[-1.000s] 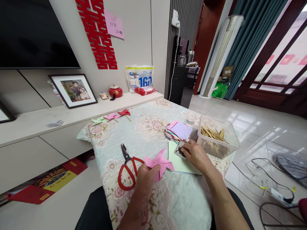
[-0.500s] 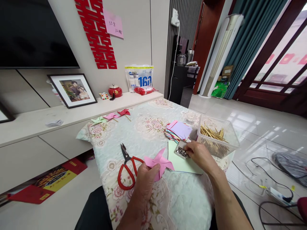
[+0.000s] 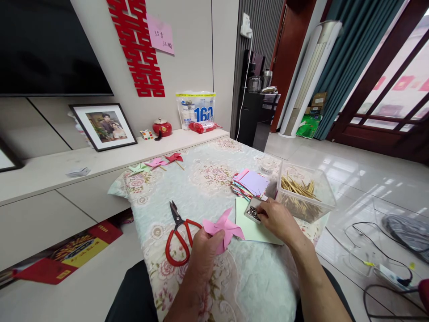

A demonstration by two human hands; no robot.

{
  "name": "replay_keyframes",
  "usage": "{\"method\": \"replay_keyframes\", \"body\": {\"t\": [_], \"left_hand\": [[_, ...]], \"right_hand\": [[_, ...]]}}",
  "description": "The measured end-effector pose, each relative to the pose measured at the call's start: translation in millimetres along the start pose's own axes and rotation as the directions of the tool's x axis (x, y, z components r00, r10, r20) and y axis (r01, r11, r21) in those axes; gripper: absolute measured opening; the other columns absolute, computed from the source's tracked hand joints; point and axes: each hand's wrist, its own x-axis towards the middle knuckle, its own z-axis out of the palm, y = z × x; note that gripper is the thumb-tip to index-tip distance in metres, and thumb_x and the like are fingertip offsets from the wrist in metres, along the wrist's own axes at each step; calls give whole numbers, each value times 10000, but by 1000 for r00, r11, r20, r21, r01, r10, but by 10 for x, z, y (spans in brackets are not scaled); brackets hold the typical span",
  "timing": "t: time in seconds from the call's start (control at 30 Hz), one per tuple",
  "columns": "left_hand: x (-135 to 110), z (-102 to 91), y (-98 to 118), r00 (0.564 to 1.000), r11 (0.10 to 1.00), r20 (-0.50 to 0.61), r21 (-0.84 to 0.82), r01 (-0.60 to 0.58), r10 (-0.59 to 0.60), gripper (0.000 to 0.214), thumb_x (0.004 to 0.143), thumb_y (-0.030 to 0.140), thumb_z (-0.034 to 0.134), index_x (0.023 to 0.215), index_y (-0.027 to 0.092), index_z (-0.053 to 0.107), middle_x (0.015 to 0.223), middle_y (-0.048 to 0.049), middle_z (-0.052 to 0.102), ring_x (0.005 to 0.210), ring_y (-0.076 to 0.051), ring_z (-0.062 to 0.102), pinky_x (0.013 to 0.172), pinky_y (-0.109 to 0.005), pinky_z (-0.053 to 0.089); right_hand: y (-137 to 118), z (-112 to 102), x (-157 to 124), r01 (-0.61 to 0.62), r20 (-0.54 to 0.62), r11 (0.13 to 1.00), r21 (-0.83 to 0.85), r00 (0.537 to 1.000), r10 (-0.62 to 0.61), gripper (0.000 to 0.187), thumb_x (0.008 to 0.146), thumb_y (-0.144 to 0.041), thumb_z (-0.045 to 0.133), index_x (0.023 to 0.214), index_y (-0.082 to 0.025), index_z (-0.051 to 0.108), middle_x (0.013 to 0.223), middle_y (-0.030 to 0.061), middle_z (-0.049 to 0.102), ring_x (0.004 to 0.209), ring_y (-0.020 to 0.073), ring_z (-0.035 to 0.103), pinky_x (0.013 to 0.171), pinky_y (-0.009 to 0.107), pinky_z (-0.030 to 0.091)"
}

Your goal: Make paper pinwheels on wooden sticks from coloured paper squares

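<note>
My left hand (image 3: 207,246) pinches a folded pink paper pinwheel (image 3: 225,227) near its middle, thumb on top. My right hand (image 3: 276,220) reaches its closed fingertips into a small open box of metal pins (image 3: 252,213); what they grip, if anything, is hidden. The box rests on light green paper sheets (image 3: 243,231). To the left of the pinwheel lie red-handled scissors (image 3: 180,232), blades apart and pointing away. Behind the box is a stack of coloured paper squares (image 3: 252,181).
A clear plastic tub (image 3: 326,197) of wooden sticks stands at the right, a tape roll (image 3: 266,170) beside it. Finished pinwheels in red (image 3: 174,157), pink (image 3: 156,163) and green (image 3: 139,168) lie at the far left edge of the floral tablecloth (image 3: 187,188).
The view has shifted very slightly. My right fingertips have moved a little within the pin box; my left hand still holds the pink pinwheel in place.
</note>
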Motion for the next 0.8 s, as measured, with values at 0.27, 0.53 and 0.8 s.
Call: {"method": "replay_keyframes", "body": {"t": [0.27, 0.53, 0.8], "left_hand": [[-17, 2, 37, 1000, 1000, 1, 15, -3, 3, 208, 551, 299, 748, 666, 134, 691, 565, 6, 657, 524, -143, 531, 527, -240, 395], [-57, 38, 96, 1000, 1000, -7, 2, 18, -18, 191, 548, 281, 746, 665, 137, 700, 561, 10, 654, 533, -148, 546, 535, -239, 404], [-51, 0, 129, 999, 1000, 22, -6, 28, -28, 177, 548, 233, 777, 665, 125, 698, 569, 11, 662, 531, -137, 540, 539, -232, 413]], "right_hand": [[-1, 36, 23, 19, -3, 999, 26, 1000, -18, 171, 863, -114, 544, 814, -186, 691, 853, 57, 663, 758, 172, 616, 633, 252, 330], [12, 63, 24, 38, -22, 999, 25, 999, -37, 195, 901, -125, 513, 788, -181, 661, 828, 56, 654, 728, 165, 602, 630, 255, 319], [13, 77, 27, 41, -54, 998, 51, 998, -38, 231, 929, -102, 448, 771, -171, 602, 792, 59, 643, 686, 163, 583, 621, 255, 327]]}}
